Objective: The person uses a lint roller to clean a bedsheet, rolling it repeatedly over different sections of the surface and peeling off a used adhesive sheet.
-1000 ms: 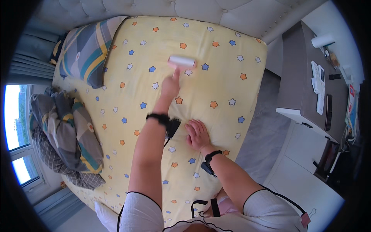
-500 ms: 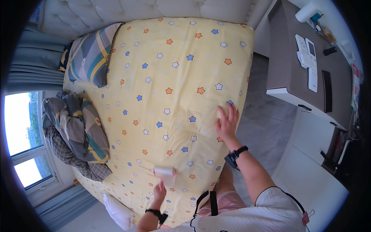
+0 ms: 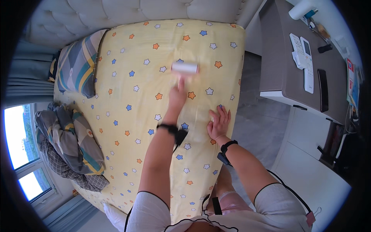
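A white lint roller [image 3: 186, 68] with a pink frame lies against the yellow, star-patterned bed sheet [image 3: 147, 100], in the upper middle of the bed. My left hand [image 3: 178, 94] is closed round its handle, arm stretched far forward. The roller is slightly blurred. Near the bed's right edge, my right hand [image 3: 219, 123] rests palm down on the sheet, fingers spread and nothing in it. Each wrist wears a black strap with a small device.
A patterned pillow [image 3: 78, 63] lies at the far left, with a bunched grey quilt [image 3: 71, 141] nearer. Behind the bed stands a tufted headboard [image 3: 147, 13]. To the right, a grey-topped cabinet [image 3: 278, 58] holds white remotes [image 3: 303, 58] and a dark slim object [image 3: 323, 91].
My left hand has carried the lint roller from the near part of the bed far forward and slightly right. My right hand stays on the sheet near the right edge.
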Action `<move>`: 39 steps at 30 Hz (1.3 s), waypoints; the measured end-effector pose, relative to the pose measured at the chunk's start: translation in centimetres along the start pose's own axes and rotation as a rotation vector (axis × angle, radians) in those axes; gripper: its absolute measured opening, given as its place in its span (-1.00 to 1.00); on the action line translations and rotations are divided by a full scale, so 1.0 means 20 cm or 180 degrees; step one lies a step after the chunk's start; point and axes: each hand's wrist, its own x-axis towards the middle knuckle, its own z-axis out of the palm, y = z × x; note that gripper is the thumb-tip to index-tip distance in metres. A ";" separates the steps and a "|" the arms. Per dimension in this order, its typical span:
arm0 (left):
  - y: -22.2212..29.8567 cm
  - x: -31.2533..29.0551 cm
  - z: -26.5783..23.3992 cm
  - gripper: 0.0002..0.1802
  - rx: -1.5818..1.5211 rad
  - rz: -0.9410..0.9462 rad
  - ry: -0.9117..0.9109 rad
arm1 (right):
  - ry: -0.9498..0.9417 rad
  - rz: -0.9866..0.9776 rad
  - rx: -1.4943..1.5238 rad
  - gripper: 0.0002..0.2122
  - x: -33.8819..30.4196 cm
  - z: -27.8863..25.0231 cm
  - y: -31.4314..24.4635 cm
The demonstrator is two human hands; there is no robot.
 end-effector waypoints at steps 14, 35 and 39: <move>-0.49 -1.36 -0.32 -0.48 0.0767 -0.0761 -0.0638 | -0.0083 0.0190 -0.0156 -0.53 -0.01 0.03 0.07; -0.88 -2.18 -0.60 -0.45 0.0310 -0.1801 -0.0585 | -0.0080 0.0116 0.0072 -0.54 -0.01 0.04 0.04; -0.70 -1.88 -0.47 -0.46 0.0670 -0.1508 -0.0496 | -0.0100 0.0106 -0.0020 -0.53 -0.02 0.05 0.07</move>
